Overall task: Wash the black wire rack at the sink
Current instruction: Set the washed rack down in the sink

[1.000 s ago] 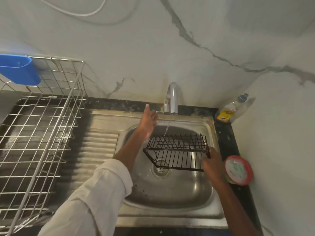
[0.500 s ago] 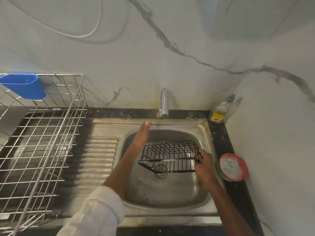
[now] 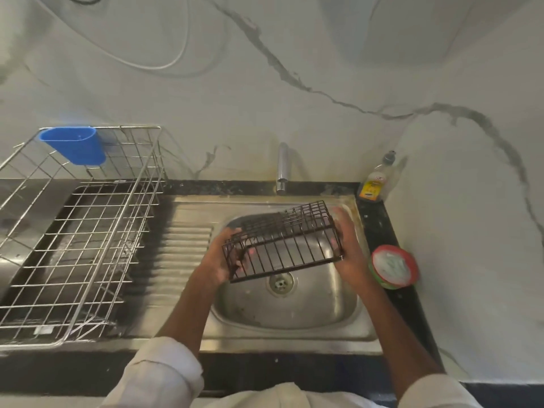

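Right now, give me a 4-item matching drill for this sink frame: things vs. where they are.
Things:
1. black wire rack
2. blue cup
3. soap bottle
4. red tub

Places:
A. hooked on the back of the steel dish rack
B. counter corner, right of the tap
C. held over the sink by both hands
D. counter right of the sink

Pairs: 1-C, 2-A, 3-B, 4-D
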`<state>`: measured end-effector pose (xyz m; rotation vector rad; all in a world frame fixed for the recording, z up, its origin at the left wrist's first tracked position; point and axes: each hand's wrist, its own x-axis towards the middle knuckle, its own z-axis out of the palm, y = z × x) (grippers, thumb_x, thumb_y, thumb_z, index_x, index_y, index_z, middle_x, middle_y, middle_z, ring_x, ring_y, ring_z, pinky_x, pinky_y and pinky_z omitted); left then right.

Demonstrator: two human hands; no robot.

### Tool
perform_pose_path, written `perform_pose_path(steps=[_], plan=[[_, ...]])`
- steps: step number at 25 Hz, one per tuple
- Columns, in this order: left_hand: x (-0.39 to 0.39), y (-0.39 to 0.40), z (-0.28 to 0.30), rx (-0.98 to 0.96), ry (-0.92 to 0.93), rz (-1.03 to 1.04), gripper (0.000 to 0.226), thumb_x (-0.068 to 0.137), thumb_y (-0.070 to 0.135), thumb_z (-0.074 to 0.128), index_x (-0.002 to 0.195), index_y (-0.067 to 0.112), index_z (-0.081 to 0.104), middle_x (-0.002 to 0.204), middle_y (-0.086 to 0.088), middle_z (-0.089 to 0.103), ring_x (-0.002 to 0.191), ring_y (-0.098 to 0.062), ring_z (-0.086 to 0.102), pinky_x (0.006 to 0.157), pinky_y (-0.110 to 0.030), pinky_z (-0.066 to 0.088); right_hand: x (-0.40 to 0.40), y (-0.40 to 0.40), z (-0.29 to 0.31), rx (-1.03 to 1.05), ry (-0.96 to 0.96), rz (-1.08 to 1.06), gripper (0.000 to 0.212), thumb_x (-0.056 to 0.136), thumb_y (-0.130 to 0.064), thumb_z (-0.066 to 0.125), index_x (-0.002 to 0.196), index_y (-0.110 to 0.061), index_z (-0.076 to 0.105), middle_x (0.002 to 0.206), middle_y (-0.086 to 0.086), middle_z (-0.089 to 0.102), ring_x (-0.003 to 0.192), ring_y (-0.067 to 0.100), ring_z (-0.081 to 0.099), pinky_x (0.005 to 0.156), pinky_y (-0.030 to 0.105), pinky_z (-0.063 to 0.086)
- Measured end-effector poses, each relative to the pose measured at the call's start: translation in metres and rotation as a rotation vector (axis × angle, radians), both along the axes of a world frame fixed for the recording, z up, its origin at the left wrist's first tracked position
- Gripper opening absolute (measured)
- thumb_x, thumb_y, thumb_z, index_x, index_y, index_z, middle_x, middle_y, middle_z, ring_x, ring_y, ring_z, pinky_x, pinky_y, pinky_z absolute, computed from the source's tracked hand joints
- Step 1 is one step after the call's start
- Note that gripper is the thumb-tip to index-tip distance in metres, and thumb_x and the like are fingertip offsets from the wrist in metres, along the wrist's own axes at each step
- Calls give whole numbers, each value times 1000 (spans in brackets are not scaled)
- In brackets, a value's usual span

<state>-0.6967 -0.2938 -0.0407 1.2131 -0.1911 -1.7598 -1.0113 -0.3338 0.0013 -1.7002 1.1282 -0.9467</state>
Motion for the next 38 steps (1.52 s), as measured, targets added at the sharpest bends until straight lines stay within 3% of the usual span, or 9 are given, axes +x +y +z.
perform_pose_path(steps=[3, 10, 14, 19, 22, 27, 32, 35, 38], plan=[[3, 6, 19, -159, -36, 65, 73, 59, 42, 97, 119, 13, 67, 101, -13, 67, 69, -21, 63, 44, -26, 50, -3, 0, -8, 186, -81, -38, 76, 97, 5, 62, 160, -16, 26, 159, -3, 41, 145, 13, 42, 118, 36, 39], [2, 16, 50, -334, -387, 66, 51, 76, 38, 82, 118, 15, 67, 98, -8, 69, 80, -22, 64, 54, -27, 48, -14, 6, 25, 747, -423, -52, 57, 102, -58, 42, 138, -18, 58, 124, 17, 70, 109, 38, 69, 86, 48, 53], [-12, 14, 77, -396, -598, -87, 84, 73, 65, 86, 137, 19, 59, 125, -7, 67, 105, -25, 66, 85, -38, 56, 11, 12, 48, 559, -183, -205, 60, 87, -63, 66, 131, -23, 63, 113, 10, 70, 86, 22, 69, 71, 35, 51], [-18, 13, 98, -531, -714, -107, 61, 93, 75, 59, 147, 53, 41, 153, -6, 53, 133, -23, 59, 100, -36, 58, 8, 16, 48, 187, -311, -241, 62, 92, -49, 69, 148, -38, 45, 140, -11, 59, 119, 9, 63, 87, 26, 56], [-37, 31, 59, -264, -772, -48, 90, 76, 89, 64, 146, 34, 51, 151, -27, 55, 139, -52, 52, 110, -65, 48, 32, 35, 6, 361, -173, -302, 77, 76, -75, 71, 142, -40, 51, 137, -15, 59, 126, 15, 60, 72, 23, 55], [-26, 28, 94, -468, -846, 124, 77, 88, 84, 60, 148, 36, 52, 146, -17, 60, 136, -41, 59, 107, -57, 54, 33, 33, 45, 164, -201, -339, 70, 93, -62, 62, 154, -41, 37, 157, -15, 41, 145, 7, 39, 116, 34, 34], [-23, 39, 65, -557, -886, 102, 66, 95, 75, 61, 151, 43, 51, 147, -17, 59, 135, -42, 57, 115, -62, 47, 57, 76, 36, -8, -207, -425, 58, 103, -36, 57, 157, -30, 36, 159, -9, 42, 146, 8, 39, 111, 18, 34], [-24, 59, 23, -358, -860, 94, 57, 95, 73, 61, 141, 38, 64, 128, 7, 73, 125, -22, 67, 112, -58, 51, 66, 83, 6, 316, 46, -424, 64, 99, -54, 55, 156, -29, 39, 157, 0, 46, 146, 23, 41, 107, 27, 27], [-14, 49, 58, -462, -858, 119, 47, 99, 70, 57, 136, 42, 60, 105, 13, 68, 100, -18, 68, 90, -49, 61, 62, 63, 29, 99, -106, -451, 61, 96, -57, 61, 151, -36, 44, 151, -12, 51, 141, 8, 46, 112, 25, 36]])
